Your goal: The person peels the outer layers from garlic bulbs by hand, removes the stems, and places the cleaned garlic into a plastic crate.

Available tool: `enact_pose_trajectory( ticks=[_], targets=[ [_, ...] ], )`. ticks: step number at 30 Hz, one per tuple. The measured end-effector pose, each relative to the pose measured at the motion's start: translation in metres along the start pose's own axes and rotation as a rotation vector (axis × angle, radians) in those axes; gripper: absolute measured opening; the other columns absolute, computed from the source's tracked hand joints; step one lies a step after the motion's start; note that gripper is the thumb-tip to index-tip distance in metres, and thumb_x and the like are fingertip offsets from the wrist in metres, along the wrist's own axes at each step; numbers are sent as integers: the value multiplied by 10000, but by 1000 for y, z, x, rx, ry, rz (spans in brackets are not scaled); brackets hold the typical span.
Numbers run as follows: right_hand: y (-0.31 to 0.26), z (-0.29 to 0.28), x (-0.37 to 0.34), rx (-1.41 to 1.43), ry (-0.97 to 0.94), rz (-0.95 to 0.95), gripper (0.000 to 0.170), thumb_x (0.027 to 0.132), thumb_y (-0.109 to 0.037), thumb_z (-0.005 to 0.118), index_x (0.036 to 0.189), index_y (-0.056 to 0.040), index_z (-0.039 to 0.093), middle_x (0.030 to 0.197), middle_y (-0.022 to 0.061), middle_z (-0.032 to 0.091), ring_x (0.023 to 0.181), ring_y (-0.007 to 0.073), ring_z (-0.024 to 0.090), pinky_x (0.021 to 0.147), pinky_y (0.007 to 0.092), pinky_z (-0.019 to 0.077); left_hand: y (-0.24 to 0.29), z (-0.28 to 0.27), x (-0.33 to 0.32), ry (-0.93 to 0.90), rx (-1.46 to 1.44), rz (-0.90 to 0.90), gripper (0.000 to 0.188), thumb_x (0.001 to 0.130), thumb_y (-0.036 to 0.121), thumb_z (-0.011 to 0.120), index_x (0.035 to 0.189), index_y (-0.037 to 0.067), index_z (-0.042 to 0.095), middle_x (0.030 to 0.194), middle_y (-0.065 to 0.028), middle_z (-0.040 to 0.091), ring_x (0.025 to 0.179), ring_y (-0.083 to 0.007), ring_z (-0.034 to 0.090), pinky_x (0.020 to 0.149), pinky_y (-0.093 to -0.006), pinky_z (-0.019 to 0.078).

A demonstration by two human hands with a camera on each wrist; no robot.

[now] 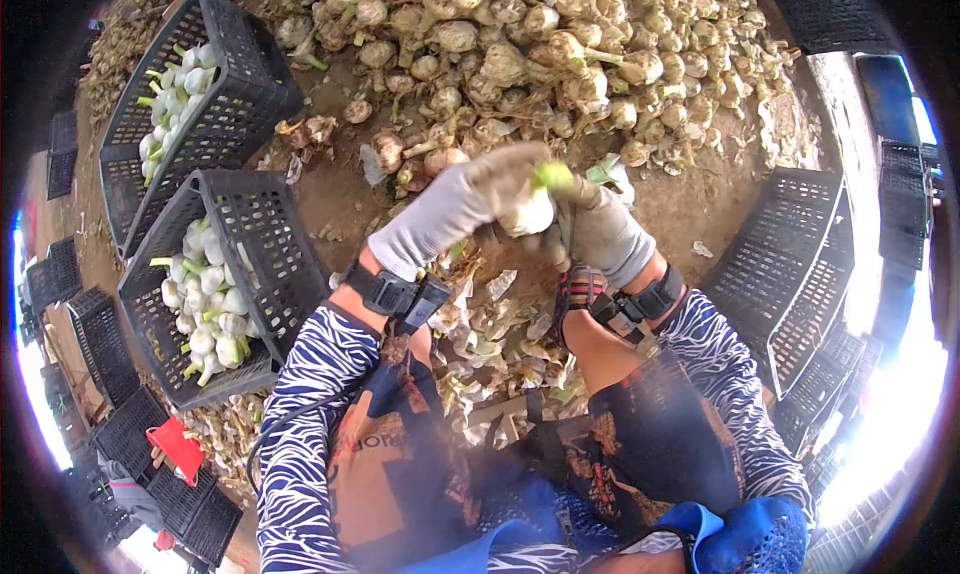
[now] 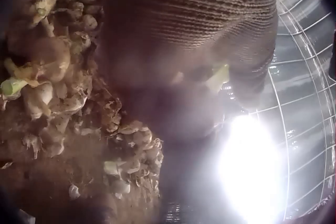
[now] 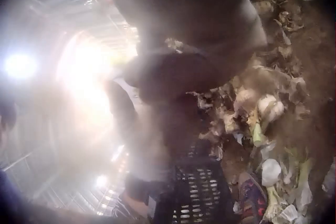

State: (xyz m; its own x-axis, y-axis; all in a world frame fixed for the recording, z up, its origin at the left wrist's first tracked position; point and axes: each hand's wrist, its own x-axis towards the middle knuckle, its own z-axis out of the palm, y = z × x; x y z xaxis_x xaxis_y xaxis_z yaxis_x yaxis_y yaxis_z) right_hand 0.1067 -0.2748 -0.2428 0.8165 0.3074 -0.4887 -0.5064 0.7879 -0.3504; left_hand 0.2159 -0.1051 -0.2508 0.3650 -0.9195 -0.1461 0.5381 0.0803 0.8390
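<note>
A pale garlic bulb [image 1: 528,215] with a short green stem is between both hands, in front of the person's knees. My left hand [image 1: 462,202], in a light work glove with a soiled palm, grips the bulb from the left, fingers curled over its top. Gloved too, my right hand [image 1: 603,232] pinches at the bulb's right side near the stem, its fingertips blurred. In the left wrist view, the left glove [image 2: 194,19] covers most of the bulb. The right glove [image 3: 184,40] is dark and hazy in the right wrist view.
Unpeeled garlic [image 1: 500,64] lies heaped ahead. Two black crates [image 1: 265,274] at left hold cleaned white bulbs [image 1: 210,299]. Another black crate [image 1: 775,259] stands at right. Peeled skins [image 1: 490,339] litter the ground between the feet, near a shoe [image 1: 577,296].
</note>
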Motion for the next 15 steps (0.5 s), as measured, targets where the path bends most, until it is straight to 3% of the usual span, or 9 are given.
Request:
enact_pose_trajectory(
  ticks=[2,3,6,7,8,10,12,14,15],
  targets=[
    [-6,3,5,-229,216,39,496,925,-424,486,1156,5,579,778,96,664,512,154,606,394,237,450,-2,0,-12,29,215,-97,595,898,271,640,1408,101,386,1139,-23,579,984,-99,570,701,-197,495],
    [-8,12,6,-402,276,-11,503,941,-463,464,1111,-9,598,722,63,644,493,134,582,397,239,432,12,3,-16,81,130,-333,538,884,268,659,1346,89,448,1097,-7,590,945,-84,566,760,-229,481],
    [-8,7,10,-350,312,51,471,957,-444,452,1058,-17,620,709,67,641,483,126,570,401,236,413,-14,0,-15,284,49,-151,428,878,273,669,1224,72,517,1052,0,600,913,-69,559,771,-235,462],
    [-4,1,18,-119,251,113,470,965,-438,445,1010,-9,633,705,81,644,474,136,571,399,233,399,-18,-2,-14,308,78,-149,346,904,314,625,1121,57,544,1016,-4,600,886,-65,552,739,-222,456],
    [-1,0,18,-115,250,111,470,965,-438,445,1010,-9,633,705,81,644,474,136,571,399,233,399,-22,-5,-15,307,82,-153,346,904,314,625,1121,57,544,1016,-4,600,886,-65,552,739,-222,456],
    [4,14,17,-436,342,-13,464,967,-425,447,978,-2,636,713,99,650,465,158,572,400,248,414,-16,-6,-16,342,234,-116,354,937,352,558,1109,43,549,974,-3,600,872,-67,552,732,-224,456],
    [5,22,16,-390,353,-26,463,971,-411,447,959,13,632,714,112,653,460,174,572,409,252,430,-18,1,-13,442,358,-107,402,950,388,514,1141,36,550,967,-11,606,857,-66,553,738,-224,457],
    [6,18,19,-379,368,-68,477,970,-409,447,1005,37,613,745,107,656,462,182,574,422,264,454,-20,0,-9,552,212,-30,436,947,399,513,1184,34,546,971,-17,621,798,-65,558,701,-210,454],
    [4,15,21,-377,368,-70,477,970,-409,447,1005,37,613,745,107,656,462,182,574,422,264,454,-14,1,-9,558,106,-121,464,945,428,503,1227,61,536,1007,-52,643,767,-90,593,664,-228,483]
  ],
)
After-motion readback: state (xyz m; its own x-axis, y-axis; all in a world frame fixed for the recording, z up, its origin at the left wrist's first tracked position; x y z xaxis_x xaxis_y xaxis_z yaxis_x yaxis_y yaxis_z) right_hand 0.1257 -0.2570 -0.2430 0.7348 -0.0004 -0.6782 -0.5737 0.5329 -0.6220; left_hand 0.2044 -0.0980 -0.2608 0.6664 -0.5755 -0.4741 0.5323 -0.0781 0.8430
